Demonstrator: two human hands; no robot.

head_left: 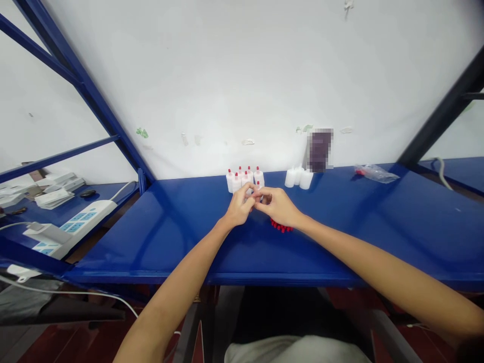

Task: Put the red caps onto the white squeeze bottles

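Over the middle of the blue table, my left hand (241,204) and my right hand (279,204) meet at the fingertips. Both are closed in a pinch; whatever sits between the fingers is too small and covered to make out. Just behind them stands a group of small white bottles (229,182) with red pointed caps, several of them partly hidden by my hands. One red-tipped cap (258,183) shows right above my fingertips. A pile of loose red caps (282,227) lies on the table under my right hand, partly covered by it.
Several white bottles without red caps (298,177) stand right of the capped ones. A blurred dark item (319,150) leans against the wall. A clear plastic bag (374,173) with something red lies farther right. At left are a power strip (81,222) and blue frame posts (94,101).
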